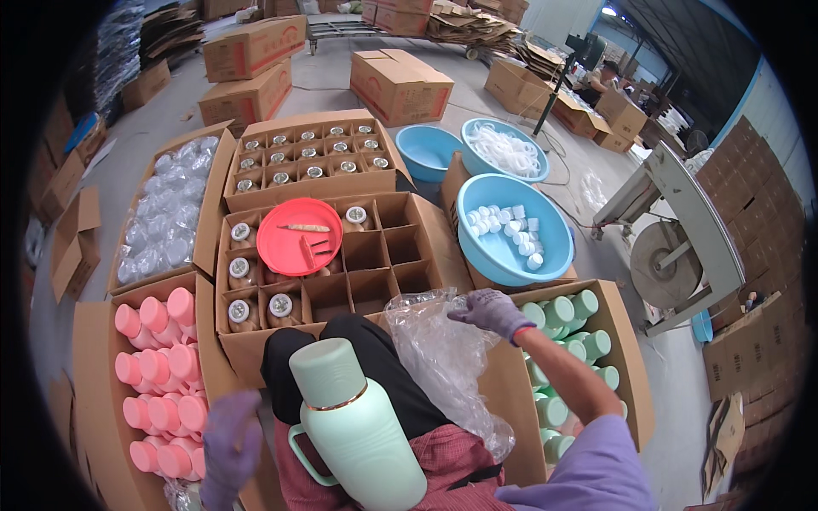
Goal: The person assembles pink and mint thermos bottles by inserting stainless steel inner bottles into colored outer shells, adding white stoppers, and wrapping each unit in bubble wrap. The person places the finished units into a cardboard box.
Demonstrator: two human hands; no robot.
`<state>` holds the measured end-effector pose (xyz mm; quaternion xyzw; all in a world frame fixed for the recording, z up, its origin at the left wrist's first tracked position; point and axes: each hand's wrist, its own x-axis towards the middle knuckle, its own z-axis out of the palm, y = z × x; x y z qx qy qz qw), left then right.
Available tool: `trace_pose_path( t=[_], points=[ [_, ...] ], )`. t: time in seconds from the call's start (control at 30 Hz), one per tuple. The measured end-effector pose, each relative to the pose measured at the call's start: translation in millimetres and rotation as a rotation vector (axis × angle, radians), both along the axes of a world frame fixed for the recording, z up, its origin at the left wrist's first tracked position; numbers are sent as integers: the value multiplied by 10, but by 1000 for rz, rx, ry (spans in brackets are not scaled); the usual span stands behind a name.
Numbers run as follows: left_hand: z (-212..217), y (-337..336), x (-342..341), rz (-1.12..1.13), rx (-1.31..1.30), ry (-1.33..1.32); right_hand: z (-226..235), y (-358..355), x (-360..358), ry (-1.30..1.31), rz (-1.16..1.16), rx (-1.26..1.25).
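A mint-green flask (354,426) with a gold band under its cap lay propped on the person's lap, cap pointing away, handle toward the lower left. The left hand (232,447), in a purple glove, hovered just beside the handle — blurred, fingers loosely spread, with nothing visibly in its grasp. The right hand (490,311), also gloved, was closed in a pinch on the upper edge of a clear plastic bag (447,362) that draped down beside the flask.

The step in hand looked like bagging the flask. To do it well, the bag's mouth would want to be held wide and the flask steadied by its handle, so the film slid over the cap without snagging on the band.

At the left sat a carton of pink flasks (158,383); at the right, a carton of green flasks (567,341). Ahead, a divided carton (366,255) held a few glass liners along its left edge, with a red lid (300,236) resting over its cells. Beyond lay a fuller divided carton (311,153), a box of clear bags (166,209) — and a blue basin of white caps (511,230) toward the far right.
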<state>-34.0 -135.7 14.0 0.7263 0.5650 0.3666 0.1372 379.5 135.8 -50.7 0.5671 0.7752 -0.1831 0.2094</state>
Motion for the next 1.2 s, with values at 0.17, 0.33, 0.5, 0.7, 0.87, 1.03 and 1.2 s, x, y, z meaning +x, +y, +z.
trace_pose_path(
  t=[0.17, 0.33, 0.5, 0.7, 0.87, 1.03, 1.2],
  points=[
    [10, 1027, 264, 25, -20, -180, -292, 346, -688, 395, 79, 261],
    [48, 1416, 491, 23, -310, -421, -1311, 743, -887, 321, 263, 79],
    [-230, 1802, 316, 46, -404, -516, 43, 1014, -1208, 1551, -427, -141],
    [-391, 2072, 686, -169, -474, -610, -378, 854, -1229, 482, 364, 120],
    [-328, 1874, 554, -273, -734, -434, -597, -255, -771, 242, 299, -62],
    [-217, 1857, 569, -254, -664, -406, -6, 177, -564, 810, -135, -428],
    [-232, 1981, 672, -256, -584, -557, 293, 691, -773, 1506, -718, -317]
  ],
)
